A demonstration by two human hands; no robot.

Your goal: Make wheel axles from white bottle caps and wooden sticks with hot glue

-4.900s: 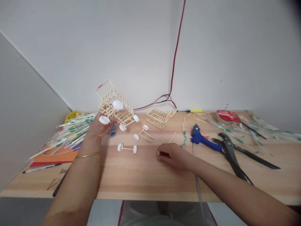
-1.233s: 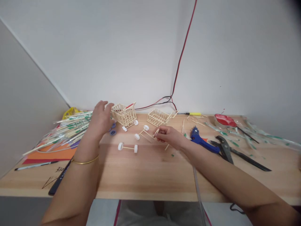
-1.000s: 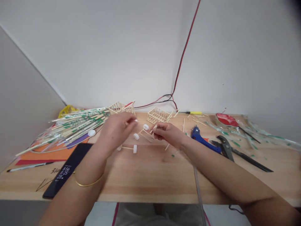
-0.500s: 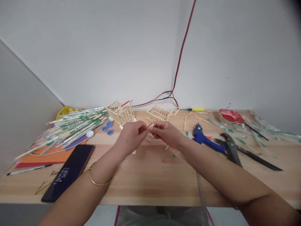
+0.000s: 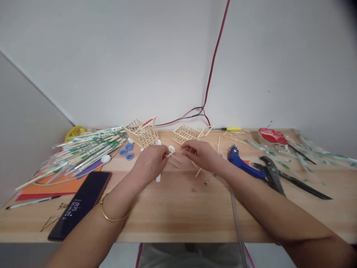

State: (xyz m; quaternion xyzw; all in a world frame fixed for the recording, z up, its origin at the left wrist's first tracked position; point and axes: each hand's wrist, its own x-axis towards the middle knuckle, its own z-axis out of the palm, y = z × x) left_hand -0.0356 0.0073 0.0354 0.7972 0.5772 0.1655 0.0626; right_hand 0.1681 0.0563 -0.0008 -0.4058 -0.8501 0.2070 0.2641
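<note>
My left hand point(image 5: 152, 162) is closed in a pinch on a short wooden stick point(image 5: 169, 154) over the middle of the wooden table point(image 5: 178, 208). A little apart to its right, my right hand point(image 5: 201, 154) has its fingers curled shut; what they hold is hidden. A wheel axle with a white wheel point(image 5: 171, 149) lies between the hands. Another white wheel point(image 5: 158, 178) shows under my left hand. Behind them stand a stick cart on white wheels point(image 5: 142, 133) and a bare stick basket point(image 5: 185, 134).
Wrapped chopsticks point(image 5: 83, 152) are piled on orange paper point(image 5: 55, 183) at the left, near blue caps point(image 5: 125, 152) and a phone point(image 5: 79, 203). To the right lie a blue glue gun point(image 5: 241, 160), pliers point(image 5: 272, 173), black shears point(image 5: 304, 186) and a red tape roll point(image 5: 272, 137). A red and black wire point(image 5: 208, 93) hangs down the wall.
My left hand left the stick cart standing at the back and came to the middle. Both hands met on a short stick, then drew slightly apart. A phone came into view at the left.
</note>
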